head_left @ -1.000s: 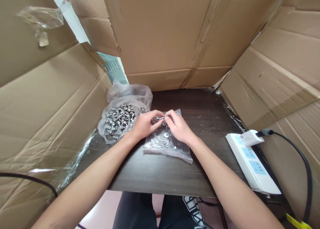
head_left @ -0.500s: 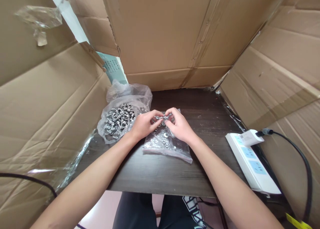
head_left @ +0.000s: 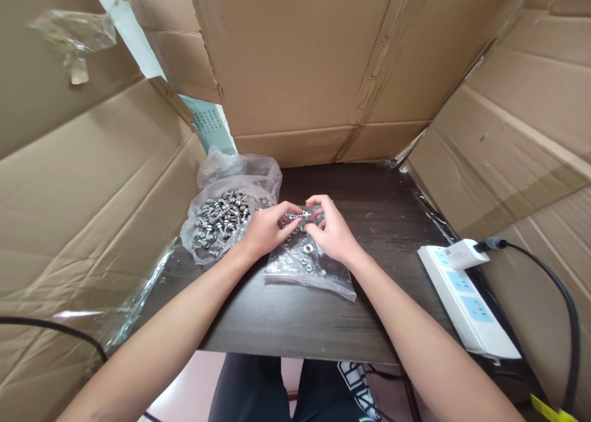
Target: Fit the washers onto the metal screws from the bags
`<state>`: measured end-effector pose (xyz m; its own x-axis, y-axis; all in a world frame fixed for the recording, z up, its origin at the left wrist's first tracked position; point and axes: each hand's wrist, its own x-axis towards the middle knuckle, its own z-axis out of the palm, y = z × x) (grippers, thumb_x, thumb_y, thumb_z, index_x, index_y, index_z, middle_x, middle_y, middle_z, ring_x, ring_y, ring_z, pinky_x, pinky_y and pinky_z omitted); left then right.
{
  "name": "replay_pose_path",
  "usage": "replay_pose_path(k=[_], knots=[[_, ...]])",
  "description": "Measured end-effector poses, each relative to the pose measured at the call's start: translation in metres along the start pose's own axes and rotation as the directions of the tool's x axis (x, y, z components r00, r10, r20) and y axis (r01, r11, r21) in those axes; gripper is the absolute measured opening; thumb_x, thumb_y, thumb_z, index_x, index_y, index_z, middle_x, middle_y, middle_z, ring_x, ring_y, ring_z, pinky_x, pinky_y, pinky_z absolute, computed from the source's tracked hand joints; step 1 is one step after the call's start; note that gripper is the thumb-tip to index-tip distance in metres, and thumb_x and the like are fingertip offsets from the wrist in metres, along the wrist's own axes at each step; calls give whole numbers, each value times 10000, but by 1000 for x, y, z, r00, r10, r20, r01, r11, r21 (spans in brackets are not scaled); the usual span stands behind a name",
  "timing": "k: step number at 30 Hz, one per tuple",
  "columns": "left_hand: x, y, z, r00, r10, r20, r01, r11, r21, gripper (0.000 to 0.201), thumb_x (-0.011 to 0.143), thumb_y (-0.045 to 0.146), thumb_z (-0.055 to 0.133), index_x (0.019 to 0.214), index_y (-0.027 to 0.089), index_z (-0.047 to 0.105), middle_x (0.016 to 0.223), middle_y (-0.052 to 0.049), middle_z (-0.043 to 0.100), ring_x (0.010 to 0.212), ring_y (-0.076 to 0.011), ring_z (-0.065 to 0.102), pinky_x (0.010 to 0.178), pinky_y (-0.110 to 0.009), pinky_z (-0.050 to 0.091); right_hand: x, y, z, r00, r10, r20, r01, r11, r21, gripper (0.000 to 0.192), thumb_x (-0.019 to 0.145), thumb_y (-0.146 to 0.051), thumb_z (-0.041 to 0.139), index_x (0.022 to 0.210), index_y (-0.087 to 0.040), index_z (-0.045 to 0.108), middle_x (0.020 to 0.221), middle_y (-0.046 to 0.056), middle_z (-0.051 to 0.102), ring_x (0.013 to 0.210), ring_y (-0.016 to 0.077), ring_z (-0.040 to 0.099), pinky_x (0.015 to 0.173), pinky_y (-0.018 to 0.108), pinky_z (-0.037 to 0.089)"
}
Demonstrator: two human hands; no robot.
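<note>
My left hand (head_left: 266, 230) and my right hand (head_left: 331, 230) meet over a flat clear plastic bag (head_left: 308, 267) on the dark wooden table (head_left: 295, 323). Between their fingertips they pinch a small metal screw (head_left: 302, 214). Loose nuts and washers (head_left: 306, 250) lie on the flat bag below the hands. To the left of my left hand an open plastic bag of metal screws (head_left: 220, 220) holds several silvery pieces.
Cardboard sheets (head_left: 318, 65) wall the table in on the left, back and right. A white power strip (head_left: 466, 305) with a charger and black cable (head_left: 554, 286) lies at the table's right edge. Another black cable (head_left: 50, 330) crosses the left cardboard.
Both hands stayed over the flat bag; the fingers shifted slightly around the small metal piece, and my right hand's fingers curled a bit further up.
</note>
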<state>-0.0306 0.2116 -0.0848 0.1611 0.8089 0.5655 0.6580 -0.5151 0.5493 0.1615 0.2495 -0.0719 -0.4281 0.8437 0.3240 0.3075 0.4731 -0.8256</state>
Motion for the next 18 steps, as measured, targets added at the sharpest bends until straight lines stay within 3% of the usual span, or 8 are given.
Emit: replay_pose_path(k=[6,10,14,15,18], knots=[[0,0,1,1000,-11,10,11,1000,5,145,965,304,658,1062,202,694,997,-20,785,709,-126,732,680,-226,583,2,-2,-3,1000,15,8,-15,999,-36,81,890,-268,513,871,-224,580,953,51,611,868,211,591,770,340,448],[0,0,1,1000,-8,7,8,1000,0,142,964,304,662,1056,198,686,990,-15,781,710,-121,732,677,-217,578,2,-4,-4,999,15,33,-13,997,-75,394,1006,-397,411,671,-223,526,754,33,566,778,203,565,789,351,419],[-1,1,1,1000,7,16,-7,1000,14,132,962,296,664,1058,208,687,985,1,779,699,-111,724,679,-211,569,2,-5,-4,1000,4,12,-3,1000,-23,166,942,-323,506,833,-223,582,853,24,629,811,196,578,774,323,424],[-1,2,1,1000,11,21,-11,1000,17,129,960,290,664,1058,209,686,984,4,779,699,-109,724,678,-208,566,2,-4,-4,1000,1,21,-1,1000,-24,182,941,-322,505,812,-220,583,837,23,628,799,194,579,767,321,423],[-1,2,1,999,22,26,-22,1000,16,122,955,276,668,1053,204,677,977,7,776,703,-104,723,676,-198,556,2,-3,-4,997,29,72,-24,997,-69,476,1011,-410,402,590,-216,512,678,31,576,715,189,571,755,336,410]])
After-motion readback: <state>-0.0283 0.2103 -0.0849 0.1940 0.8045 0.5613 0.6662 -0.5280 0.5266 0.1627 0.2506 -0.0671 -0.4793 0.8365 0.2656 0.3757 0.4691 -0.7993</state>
